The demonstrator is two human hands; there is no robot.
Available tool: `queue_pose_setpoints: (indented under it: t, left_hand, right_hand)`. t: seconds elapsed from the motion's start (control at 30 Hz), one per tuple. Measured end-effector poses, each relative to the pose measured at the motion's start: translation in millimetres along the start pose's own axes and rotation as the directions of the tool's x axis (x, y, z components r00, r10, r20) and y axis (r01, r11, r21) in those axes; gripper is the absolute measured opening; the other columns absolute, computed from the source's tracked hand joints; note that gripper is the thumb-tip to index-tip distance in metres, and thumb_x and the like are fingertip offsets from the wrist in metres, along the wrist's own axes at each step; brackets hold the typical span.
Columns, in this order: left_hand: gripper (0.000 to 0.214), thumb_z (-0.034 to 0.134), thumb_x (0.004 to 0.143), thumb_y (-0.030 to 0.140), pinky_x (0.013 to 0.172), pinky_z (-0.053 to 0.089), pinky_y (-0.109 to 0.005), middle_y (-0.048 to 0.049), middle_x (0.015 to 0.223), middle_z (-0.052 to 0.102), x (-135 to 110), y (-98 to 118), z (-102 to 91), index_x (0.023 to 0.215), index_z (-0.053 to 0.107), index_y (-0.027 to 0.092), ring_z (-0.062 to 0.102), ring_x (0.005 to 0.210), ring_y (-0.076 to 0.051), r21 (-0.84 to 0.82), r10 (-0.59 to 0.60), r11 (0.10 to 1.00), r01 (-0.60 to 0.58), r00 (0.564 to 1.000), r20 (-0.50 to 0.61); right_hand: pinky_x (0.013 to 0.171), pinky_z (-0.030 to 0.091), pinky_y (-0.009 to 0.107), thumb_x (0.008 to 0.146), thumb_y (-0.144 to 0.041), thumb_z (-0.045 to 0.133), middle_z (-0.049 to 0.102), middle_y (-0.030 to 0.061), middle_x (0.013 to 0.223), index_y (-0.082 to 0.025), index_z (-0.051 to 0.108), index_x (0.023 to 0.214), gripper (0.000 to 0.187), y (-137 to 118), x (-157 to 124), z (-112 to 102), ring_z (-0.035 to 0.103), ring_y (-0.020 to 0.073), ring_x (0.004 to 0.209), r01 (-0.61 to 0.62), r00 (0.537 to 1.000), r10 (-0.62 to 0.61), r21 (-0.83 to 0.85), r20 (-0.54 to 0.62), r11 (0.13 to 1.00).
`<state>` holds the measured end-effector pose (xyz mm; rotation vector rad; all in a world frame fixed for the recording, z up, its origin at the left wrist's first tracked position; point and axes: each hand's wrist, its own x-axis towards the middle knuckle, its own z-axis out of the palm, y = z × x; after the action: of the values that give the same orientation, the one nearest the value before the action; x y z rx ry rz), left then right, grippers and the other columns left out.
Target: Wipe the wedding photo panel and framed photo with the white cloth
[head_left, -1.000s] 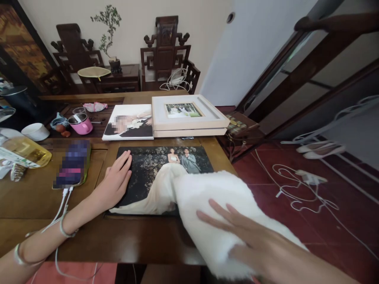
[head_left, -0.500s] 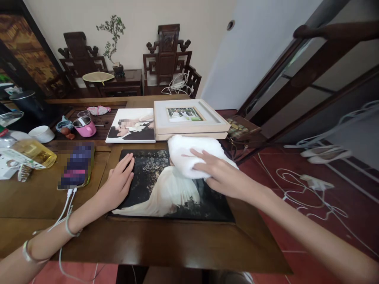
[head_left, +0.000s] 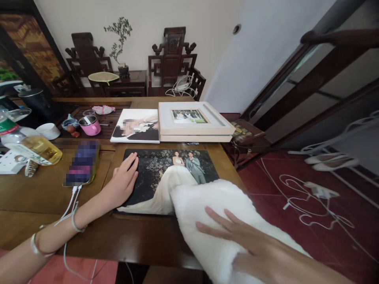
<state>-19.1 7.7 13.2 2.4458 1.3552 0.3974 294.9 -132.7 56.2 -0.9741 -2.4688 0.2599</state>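
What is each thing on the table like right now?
left hand, open, flat on the big photo's left edge
right hand, open, pressing on the white cloth
white cloth, draped over big photo's near right corner
big photo, lying flat
frames, stacked in two
bottle, on its side

White fluffy cloth under my right hand: thick soft pile, matt. Dark rectangular wedding-photo panel under my left hand: smooth face, slight sheen. Brown wooden table: polished, glossy, grain showing, light reflecting near the front edge. Pale square frame box: matt, looks like painted wood. Small pink cup: smooth plastic. Thin silver bangles on my left wrist: shiny metal.
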Motion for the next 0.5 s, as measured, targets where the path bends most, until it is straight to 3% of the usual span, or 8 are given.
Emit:
queue_pose_setpoints:
  t: [0.1,0.2,0.37,0.5]
  left_hand:
    - [0.048,0.023,0.098,0.027,0.11,0.025,-0.053,-0.0158,0.154,0.022,-0.6,-0.2,-0.4,0.144,0.028,0.016,0.016,0.143,-0.027,0.011,0.009,1.0,-0.009,1.0,0.008]
    - [0.048,0.023,0.098,0.027,0.109,0.026,-0.054,-0.0163,0.154,0.021,-1.1,-0.9,-0.4,0.144,0.029,0.015,0.016,0.143,-0.028,0.022,0.01,1.0,-0.01,1.0,0.015]
    - [0.048,0.023,0.098,0.027,0.11,0.023,-0.054,-0.0167,0.154,0.021,-1.7,-3.2,0.2,0.144,0.029,0.012,0.016,0.143,-0.027,0.013,0.019,1.0,-0.019,1.0,0.011]
    - [0.048,0.024,0.098,0.027,0.111,0.022,-0.055,-0.0155,0.155,0.021,-1.7,-3.5,0.4,0.145,0.028,0.014,0.016,0.143,-0.027,-0.007,0.012,1.0,-0.012,1.0,0.001]
  right_hand:
    - [0.104,0.044,0.038,0.067,0.002,0.041,0.051,-0.0032,0.138,-0.026,0.062,0.085,0.039,13.4,9.9,-1.1,0.041,0.0217,0.131,0.061,0.996,-0.058,-0.05,0.061,0.997]
    - [0.11,0.035,0.049,0.06,0.007,0.036,0.047,0.0015,0.142,-0.022,0.061,0.081,0.044,47.3,31.5,7.5,0.028,0.024,0.137,0.011,0.996,-0.004,-0.087,0.084,0.996]
    - [0.109,0.019,0.066,0.054,0.007,0.038,0.04,0.0148,0.146,-0.015,0.063,0.092,0.05,102.4,67.5,24.8,0.014,0.0318,0.14,-0.023,0.992,0.039,-0.131,0.122,0.991]
    - [0.108,0.019,0.067,0.055,0.007,0.037,0.04,0.0152,0.146,-0.014,0.064,0.092,0.05,100.5,66.3,30.4,0.011,0.0317,0.14,-0.024,0.992,0.043,-0.148,0.122,0.989]
